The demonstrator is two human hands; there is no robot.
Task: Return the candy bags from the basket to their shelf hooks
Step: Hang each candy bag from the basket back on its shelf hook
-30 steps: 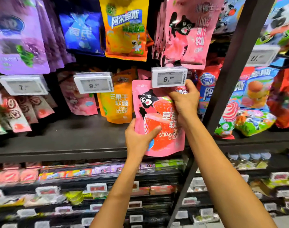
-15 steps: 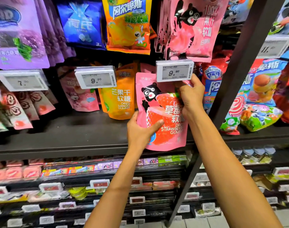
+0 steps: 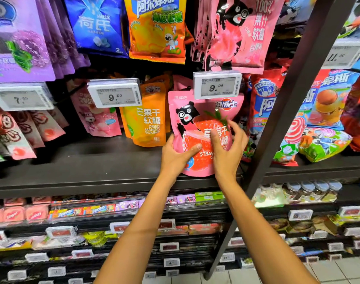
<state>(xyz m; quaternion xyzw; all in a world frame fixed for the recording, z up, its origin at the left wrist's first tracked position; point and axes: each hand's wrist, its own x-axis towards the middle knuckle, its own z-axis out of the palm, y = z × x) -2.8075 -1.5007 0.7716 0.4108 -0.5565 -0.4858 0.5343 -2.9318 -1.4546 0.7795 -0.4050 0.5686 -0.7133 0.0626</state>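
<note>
A pink strawberry gummy bag (image 3: 187, 111) with a black bear on it hangs under a 9.90 price tag (image 3: 217, 85), its top edge hidden behind the tag. My left hand (image 3: 175, 158) grips the bag's lower left corner, thumb across the front and fingers behind. My right hand (image 3: 228, 152) is in front of the bag's right side with fingers loosely spread, holding nothing. The hook itself is hidden. No basket is in view.
An orange mango gummy bag (image 3: 148, 121) hangs just left of the pink one, and more pink bear bags (image 3: 236, 33) hang above. A dark shelf board (image 3: 93, 160) runs below. A slanted black upright (image 3: 287, 111) stands close on the right.
My right hand has let go of the bag's top by the price tag and dropped to its lower right front. The left hand keeps its grip low on the bag.
</note>
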